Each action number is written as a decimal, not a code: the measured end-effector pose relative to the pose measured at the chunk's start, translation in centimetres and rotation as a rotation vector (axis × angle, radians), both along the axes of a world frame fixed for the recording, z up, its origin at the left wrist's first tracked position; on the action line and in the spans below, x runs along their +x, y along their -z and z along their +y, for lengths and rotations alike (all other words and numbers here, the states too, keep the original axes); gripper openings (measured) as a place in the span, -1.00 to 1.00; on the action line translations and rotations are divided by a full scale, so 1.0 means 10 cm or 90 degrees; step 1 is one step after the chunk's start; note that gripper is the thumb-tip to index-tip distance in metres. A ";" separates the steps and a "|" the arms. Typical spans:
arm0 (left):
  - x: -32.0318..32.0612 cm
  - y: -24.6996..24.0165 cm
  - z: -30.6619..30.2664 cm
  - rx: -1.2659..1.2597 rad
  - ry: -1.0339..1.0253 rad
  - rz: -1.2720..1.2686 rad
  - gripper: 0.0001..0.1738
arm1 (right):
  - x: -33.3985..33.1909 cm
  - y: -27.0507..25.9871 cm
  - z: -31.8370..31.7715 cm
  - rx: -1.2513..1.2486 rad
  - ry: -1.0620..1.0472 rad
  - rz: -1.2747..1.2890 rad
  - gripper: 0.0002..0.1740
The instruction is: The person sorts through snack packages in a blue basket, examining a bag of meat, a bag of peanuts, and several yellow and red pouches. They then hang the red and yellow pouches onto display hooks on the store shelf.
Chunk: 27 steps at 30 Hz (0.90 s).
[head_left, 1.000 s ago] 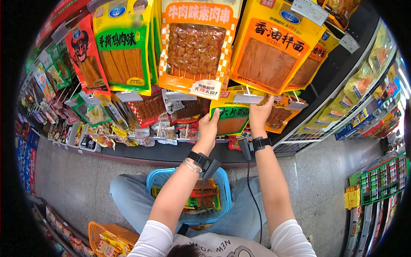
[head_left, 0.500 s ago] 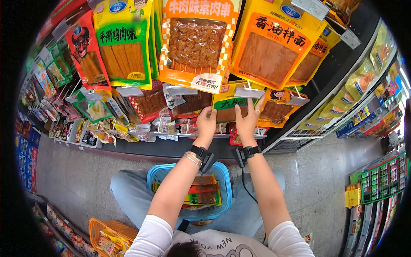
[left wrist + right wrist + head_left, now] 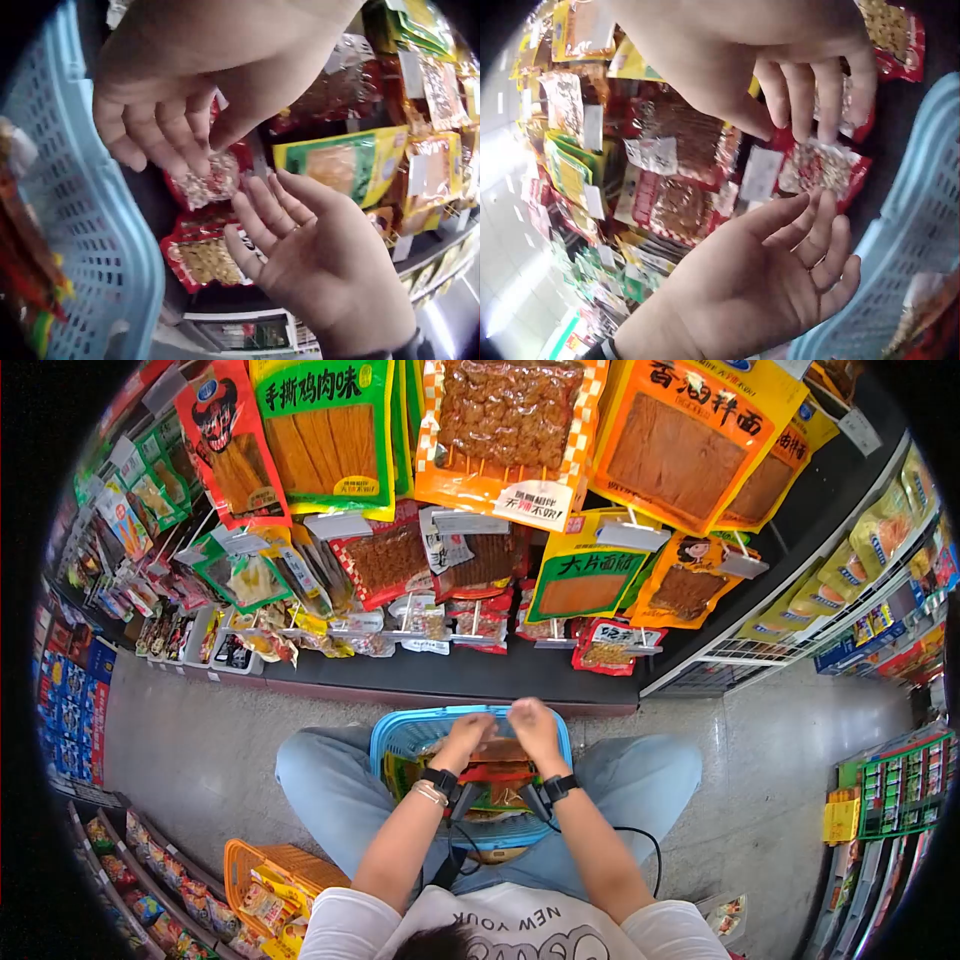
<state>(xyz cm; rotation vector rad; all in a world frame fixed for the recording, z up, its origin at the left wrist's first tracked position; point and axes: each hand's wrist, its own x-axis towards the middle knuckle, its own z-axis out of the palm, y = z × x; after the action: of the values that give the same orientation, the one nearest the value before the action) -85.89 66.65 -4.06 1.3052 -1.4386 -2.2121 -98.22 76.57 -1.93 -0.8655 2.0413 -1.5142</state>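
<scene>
Both hands hold nothing and hover over the far side of a blue basket [image 3: 400,722] between the person's knees. In the head view the left hand [image 3: 468,740] is on the left, its fingers loosely bent. Beside it the right hand [image 3: 536,732] points toward the shelf. The left wrist view shows the right hand [image 3: 330,270] palm up with spread, slightly bent fingers. Flat snack packets [image 3: 500,770] lie inside the basket, partly behind the hands. A green-and-yellow packet [image 3: 585,582] hangs on a shelf hook ahead.
Large snack packets [image 3: 320,450] hang in rows along the rack, with smaller red packets [image 3: 608,645] beneath. A dark shelf ledge [image 3: 450,678] runs in front of the knees. An orange basket [image 3: 290,860] with packets stands at the left rear.
Both hands have come away from the green-and-yellow packet and drawn back down over the blue basket. That packet hangs on its hook, and the head view has shifted slightly.
</scene>
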 end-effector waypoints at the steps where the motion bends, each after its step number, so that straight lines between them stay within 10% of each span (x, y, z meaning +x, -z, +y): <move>1: 0.12 0.23 0.02 0.032 -0.006 -0.040 -0.74 | 0.12 0.13 0.07 0.077 -0.045 0.011 -0.78; 7: 0.65 1.05 0.13 -0.373 0.149 -0.327 -0.68 | 0.57 1.18 0.39 0.278 -0.060 -0.043 -0.55; 15: 0.80 1.39 0.26 -0.293 0.387 -0.366 -0.25 | 0.58 1.43 0.50 0.527 -0.216 -0.283 -0.48; 20: 0.76 1.29 0.37 -0.340 0.439 -0.681 0.17 | 0.60 1.25 0.53 0.437 -0.113 -0.345 -0.34; 23: 1.03 2.20 0.24 -0.232 0.284 -0.466 0.05 | 0.58 1.61 0.57 0.371 -0.076 -0.406 -0.25; 27: 0.97 1.72 0.25 -0.283 0.097 -0.454 -0.42 | 0.57 1.86 0.50 0.407 -0.001 -0.413 -0.40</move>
<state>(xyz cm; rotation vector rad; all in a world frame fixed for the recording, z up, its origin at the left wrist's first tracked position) -76.15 69.14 -21.22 1.9429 -2.1593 -1.3862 -92.51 81.61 -20.49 -0.0967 1.8199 -0.8646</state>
